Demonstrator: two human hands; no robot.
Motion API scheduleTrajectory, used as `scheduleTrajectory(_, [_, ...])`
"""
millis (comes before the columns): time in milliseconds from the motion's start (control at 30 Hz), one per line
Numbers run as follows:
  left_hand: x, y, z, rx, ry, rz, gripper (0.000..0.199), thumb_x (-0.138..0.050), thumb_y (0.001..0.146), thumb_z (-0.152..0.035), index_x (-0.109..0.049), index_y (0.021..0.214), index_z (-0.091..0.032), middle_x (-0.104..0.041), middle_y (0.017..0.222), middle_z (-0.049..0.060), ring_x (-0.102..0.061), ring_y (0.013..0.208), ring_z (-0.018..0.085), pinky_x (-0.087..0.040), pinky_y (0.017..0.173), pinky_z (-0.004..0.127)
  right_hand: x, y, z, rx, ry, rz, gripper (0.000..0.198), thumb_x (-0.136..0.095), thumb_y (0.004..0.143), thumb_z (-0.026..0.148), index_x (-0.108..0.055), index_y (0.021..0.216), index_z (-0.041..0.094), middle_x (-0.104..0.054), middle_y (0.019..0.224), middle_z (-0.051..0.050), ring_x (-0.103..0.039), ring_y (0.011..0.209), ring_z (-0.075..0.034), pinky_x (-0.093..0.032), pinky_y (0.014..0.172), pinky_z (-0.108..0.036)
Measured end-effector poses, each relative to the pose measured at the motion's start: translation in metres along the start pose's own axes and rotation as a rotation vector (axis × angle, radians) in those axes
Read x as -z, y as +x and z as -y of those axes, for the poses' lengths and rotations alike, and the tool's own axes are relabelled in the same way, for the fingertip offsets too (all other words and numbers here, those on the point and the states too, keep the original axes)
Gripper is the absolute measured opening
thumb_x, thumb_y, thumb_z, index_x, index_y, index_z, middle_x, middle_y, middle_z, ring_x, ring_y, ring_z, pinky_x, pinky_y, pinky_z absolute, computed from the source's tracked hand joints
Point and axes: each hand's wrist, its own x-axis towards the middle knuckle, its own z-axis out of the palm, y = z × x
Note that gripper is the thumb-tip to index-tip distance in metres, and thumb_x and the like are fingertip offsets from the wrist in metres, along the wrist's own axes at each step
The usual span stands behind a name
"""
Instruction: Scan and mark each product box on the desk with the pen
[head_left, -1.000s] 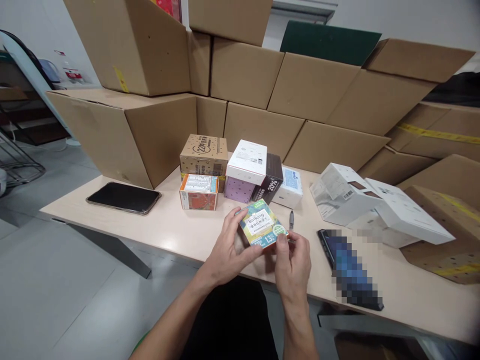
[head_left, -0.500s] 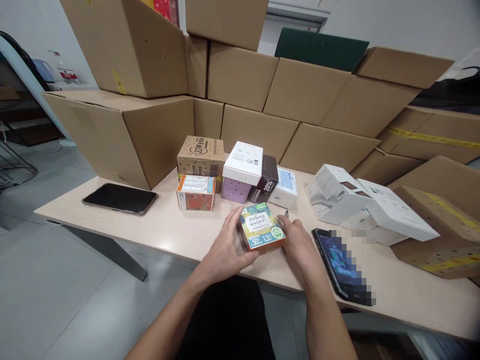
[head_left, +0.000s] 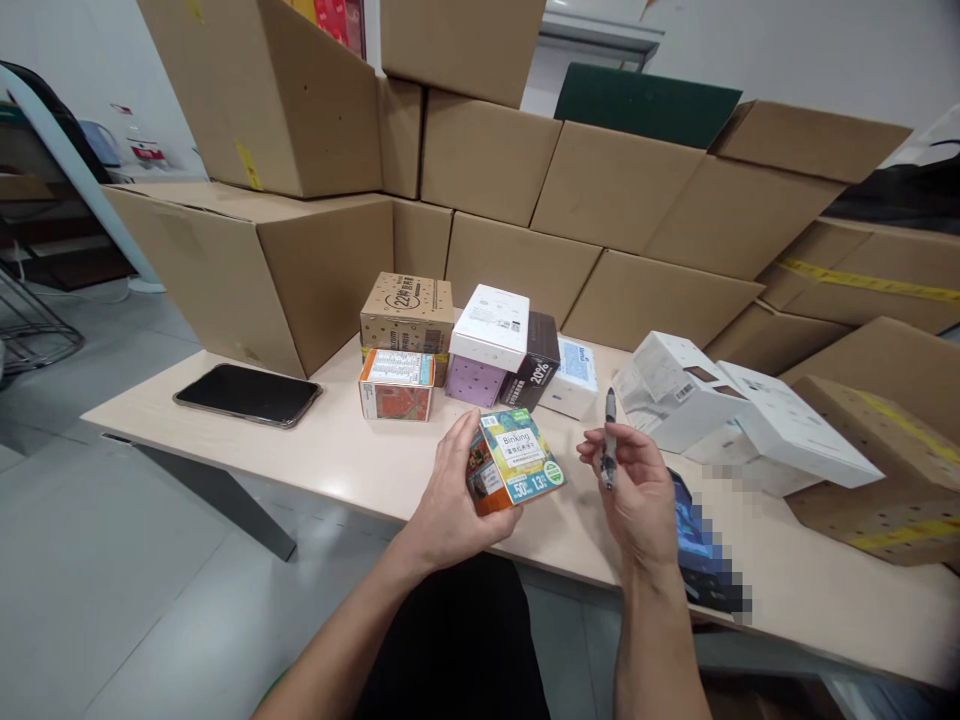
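My left hand (head_left: 454,500) is closed around the left side of a small carton (head_left: 519,458) labelled Binking, with a yellow, green and blue top and orange lower sides. The carton is tilted, with its printed top facing me. To its right, my right hand (head_left: 637,490) holds a dark pen (head_left: 609,440) pointing upward, apart from the carton. Behind the carton stand an orange and white box (head_left: 397,388), a brown printed box (head_left: 406,305) and a white box (head_left: 491,322) lying on a purple box (head_left: 474,380).
A phone (head_left: 247,394) lies on the table (head_left: 345,455) at the left. Another device (head_left: 705,560), partly pixelated, lies beyond my right wrist. White boxes (head_left: 671,390) lean at the right. Large cardboard boxes (head_left: 517,265) are stacked along the back.
My right hand has left the carton's right side, moved right and risen with the pen. The carton has tilted in my left hand, showing more of its left side.
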Motion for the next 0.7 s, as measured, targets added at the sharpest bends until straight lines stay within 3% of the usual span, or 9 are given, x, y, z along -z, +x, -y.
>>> scheduleTrajectory(67, [0.000, 0.000, 0.000, 0.015, -0.019, 0.017, 0.108, -0.078, 0.072, -0.025, -0.012, 0.158, -0.026, -0.023, 0.163, 0.014, -0.025, 0.151, 0.036, -0.026, 0.123, 0.055, -0.002, -0.001, 0.002, 0.051, 0.066, -0.059, 0.032, -0.077, 0.076, 0.030, -0.058, 0.101, 0.023, -0.071, 0.090, 0.000, -0.065, 0.078, -0.014, -0.051, 0.080, -0.033])
scheduleTrajectory(200, [0.004, 0.005, -0.002, 0.104, -0.106, 0.061, 0.104, -0.076, 0.073, -0.021, -0.016, 0.157, -0.025, -0.024, 0.164, 0.013, -0.026, 0.151, 0.036, -0.026, 0.124, 0.054, -0.003, 0.002, 0.010, 0.055, 0.226, -0.136, 0.023, -0.069, 0.083, 0.038, -0.053, 0.091, 0.023, -0.063, 0.059, 0.005, -0.059, 0.057, -0.013, -0.047, 0.061, -0.027])
scheduleTrajectory(333, [0.006, 0.010, -0.001, 0.170, -0.226, 0.141, 0.101, -0.072, 0.076, -0.019, -0.012, 0.157, -0.024, -0.027, 0.163, 0.013, -0.026, 0.151, 0.034, -0.028, 0.123, 0.053, -0.006, 0.004, 0.022, -0.010, 0.304, -0.007, 0.028, -0.058, 0.088, 0.046, -0.062, 0.097, 0.020, -0.071, 0.066, -0.002, -0.064, 0.059, -0.016, -0.051, 0.061, -0.031])
scheduleTrajectory(467, [0.005, 0.008, 0.005, 0.112, -0.125, 0.097, 0.088, -0.071, 0.077, -0.019, -0.026, 0.152, -0.025, -0.025, 0.162, 0.013, -0.021, 0.152, 0.035, -0.024, 0.124, 0.055, -0.022, 0.004, 0.033, -0.021, 0.182, 0.169, 0.023, -0.069, 0.085, 0.037, -0.063, 0.100, 0.021, -0.072, 0.075, -0.001, -0.068, 0.071, -0.015, -0.054, 0.072, -0.030])
scheduleTrajectory(567, [0.002, 0.004, 0.007, 0.033, -0.024, -0.030, 0.066, -0.074, 0.076, -0.018, -0.045, 0.135, -0.023, -0.039, 0.144, 0.014, -0.037, 0.141, 0.032, -0.038, 0.116, 0.049, -0.039, 0.006, 0.037, -0.035, 0.114, 0.255, 0.019, -0.069, 0.087, 0.035, -0.058, 0.094, 0.023, -0.068, 0.068, 0.004, -0.064, 0.065, -0.012, -0.052, 0.065, -0.025])
scheduleTrajectory(700, [0.000, 0.001, 0.002, -0.051, 0.017, -0.088, 0.036, -0.073, 0.081, -0.020, -0.059, 0.114, -0.022, -0.051, 0.108, 0.007, -0.056, 0.105, 0.021, -0.052, 0.094, 0.037, -0.058, 0.008, 0.035, -0.079, 0.047, 0.314, 0.024, -0.056, 0.094, 0.047, -0.055, 0.091, 0.022, -0.065, 0.066, 0.003, -0.057, 0.053, -0.012, -0.043, 0.046, -0.022])
